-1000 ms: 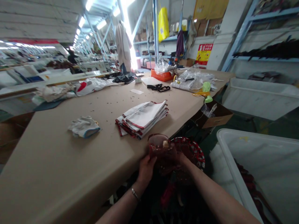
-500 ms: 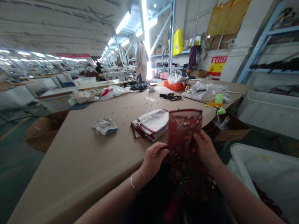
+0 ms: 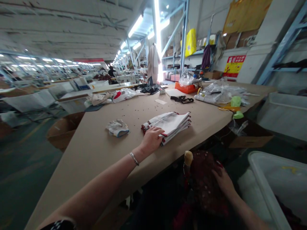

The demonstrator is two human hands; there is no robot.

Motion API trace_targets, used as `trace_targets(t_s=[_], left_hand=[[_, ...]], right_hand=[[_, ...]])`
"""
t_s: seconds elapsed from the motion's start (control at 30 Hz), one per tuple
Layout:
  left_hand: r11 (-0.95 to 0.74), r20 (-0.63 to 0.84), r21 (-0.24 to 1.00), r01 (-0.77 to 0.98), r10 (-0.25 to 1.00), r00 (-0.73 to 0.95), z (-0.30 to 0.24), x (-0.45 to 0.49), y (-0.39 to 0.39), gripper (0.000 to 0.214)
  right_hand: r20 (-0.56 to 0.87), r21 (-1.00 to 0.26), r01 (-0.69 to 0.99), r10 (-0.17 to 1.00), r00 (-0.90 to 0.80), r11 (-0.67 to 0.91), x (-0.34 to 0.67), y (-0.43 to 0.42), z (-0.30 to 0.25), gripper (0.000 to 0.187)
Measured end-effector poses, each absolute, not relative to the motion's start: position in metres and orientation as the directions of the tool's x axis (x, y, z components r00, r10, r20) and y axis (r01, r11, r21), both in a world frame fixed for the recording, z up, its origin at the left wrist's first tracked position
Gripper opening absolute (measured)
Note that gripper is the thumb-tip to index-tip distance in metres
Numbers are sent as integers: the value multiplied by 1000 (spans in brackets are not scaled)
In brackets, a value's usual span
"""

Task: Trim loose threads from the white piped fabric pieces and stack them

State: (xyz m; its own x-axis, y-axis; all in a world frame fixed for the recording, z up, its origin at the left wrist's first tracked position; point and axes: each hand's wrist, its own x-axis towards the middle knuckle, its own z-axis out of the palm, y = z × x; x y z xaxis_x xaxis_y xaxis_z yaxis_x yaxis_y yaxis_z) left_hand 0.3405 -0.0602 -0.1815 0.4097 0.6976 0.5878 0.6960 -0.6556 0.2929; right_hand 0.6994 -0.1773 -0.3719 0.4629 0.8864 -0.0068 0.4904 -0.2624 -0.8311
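Dark red cloth (image 3: 291,214) lies inside the white plastic bin (image 3: 260,185) at near right, as I watch the work from afar. Left of a second white bin (image 3: 284,113), a cardboard box (image 3: 254,142) beside the table's right edge holds clear plastic (image 3: 241,127). On the far tabletop, crumpled plastic film (image 3: 187,79) fills an orange tray (image 3: 184,88). I cannot make out what is in the carton (image 3: 63,132) on the floor at left.

My left hand (image 3: 151,140) lies on the near left corner of a stack of folded white cloths (image 3: 174,123), fingers slightly bent; I cannot tell whether they pinch it. My right hand (image 3: 223,180) touches a dark red piece (image 3: 206,179) below the table's near edge, its grip lost in shadow.

The stack sits close to that edge. A pale glove (image 3: 117,127) lies to its left, and a broad stretch of the brown table (image 3: 96,153) runs from the glove to the left edge.
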Motion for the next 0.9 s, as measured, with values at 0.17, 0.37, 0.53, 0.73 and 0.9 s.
trace_targets(t_s=[0.17,0.37,0.53,0.73,0.9], left_hand=[[-674,488,118,729,679,548,-176,348,-53,27],[-677,318,-54,734,685,655,-161,358,-50,26],[-732,253,-224,643,594,764,-151,366,-47,28],[-784,170,-368,500,472,865,-152,361,-49,38],[-792,140,-408,455,438,888,-150,366,-45,33]], right_hand=[[-63,-826,488,906,418,-282,696,-176,-385,78],[72,-975,220,954,290,7,665,-165,-324,62],[172,-982,116,954,245,148,627,-174,-273,49],[301,-945,179,941,152,274,605,-192,-246,36],[340,-925,202,939,59,322,596,-202,-252,24]])
